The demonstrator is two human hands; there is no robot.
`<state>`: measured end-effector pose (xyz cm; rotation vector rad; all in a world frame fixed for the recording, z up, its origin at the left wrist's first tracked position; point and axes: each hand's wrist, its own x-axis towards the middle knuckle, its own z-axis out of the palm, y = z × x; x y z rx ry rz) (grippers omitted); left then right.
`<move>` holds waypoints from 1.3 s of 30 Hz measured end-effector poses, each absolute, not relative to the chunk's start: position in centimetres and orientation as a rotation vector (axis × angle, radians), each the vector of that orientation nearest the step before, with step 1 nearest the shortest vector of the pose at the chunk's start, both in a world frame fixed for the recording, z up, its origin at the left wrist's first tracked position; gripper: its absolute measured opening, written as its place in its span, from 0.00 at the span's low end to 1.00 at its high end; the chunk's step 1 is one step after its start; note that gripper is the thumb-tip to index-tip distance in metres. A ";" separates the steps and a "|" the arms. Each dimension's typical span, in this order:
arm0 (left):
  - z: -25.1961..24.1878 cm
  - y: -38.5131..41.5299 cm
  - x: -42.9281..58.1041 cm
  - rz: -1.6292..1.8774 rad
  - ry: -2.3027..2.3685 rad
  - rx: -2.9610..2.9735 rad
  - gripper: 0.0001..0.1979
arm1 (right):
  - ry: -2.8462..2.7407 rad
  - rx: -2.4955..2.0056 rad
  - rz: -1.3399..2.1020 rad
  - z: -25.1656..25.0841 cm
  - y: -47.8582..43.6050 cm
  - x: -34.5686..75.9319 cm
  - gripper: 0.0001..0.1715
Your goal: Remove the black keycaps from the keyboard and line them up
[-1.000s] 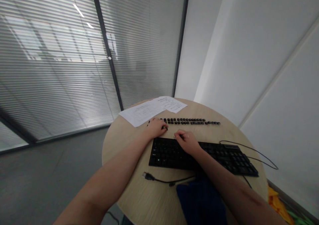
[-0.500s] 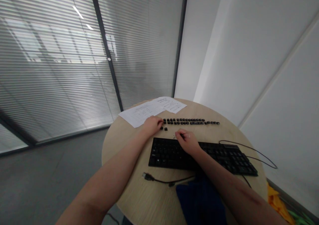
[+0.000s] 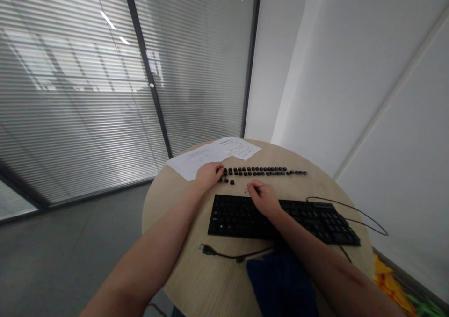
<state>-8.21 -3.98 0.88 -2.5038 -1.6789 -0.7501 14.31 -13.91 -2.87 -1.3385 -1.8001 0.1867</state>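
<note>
My left hand (image 3: 209,174) is at the left end of two rows of black keycaps (image 3: 254,171), its thumb and fingers pinched together around a small dark keycap there, mostly hidden. Closer to me, a few loose keycaps (image 3: 232,182) lie below the rows. Over the back edge of the black keyboard (image 3: 242,216), my right hand (image 3: 264,198) is closed on a small dark tool with thin wire ends, which looks like a keycap puller (image 3: 247,190). My right forearm crosses above the keyboard.
Printed papers (image 3: 199,160) lie at the back left of the round wooden table (image 3: 196,279). A USB cable (image 3: 228,255) and a dark blue cloth (image 3: 277,284) are in front of the keyboard. Another cable (image 3: 365,212) loops past the right edge beside the white wall.
My left hand has shifted slightly left, uncovering more keycaps at the row ends. The right hand has stayed nearly in place, still gripping the puller.
</note>
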 end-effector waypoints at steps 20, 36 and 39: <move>-0.1 -9.6 -3.8 -0.064 -1.202 -2.915 0.21 | -1.754 -1.366 0.165 -2.8 -13.8 14.2 0.22; -1.1 -8.2 -4.1 -0.110 -1.144 -2.944 0.21 | -1.718 -1.331 0.167 -2.5 -14.0 14.1 0.22; -1.4 -8.1 -4.1 -0.111 -1.131 -2.925 0.22 | -1.727 -1.331 0.163 -2.7 -13.9 14.1 0.22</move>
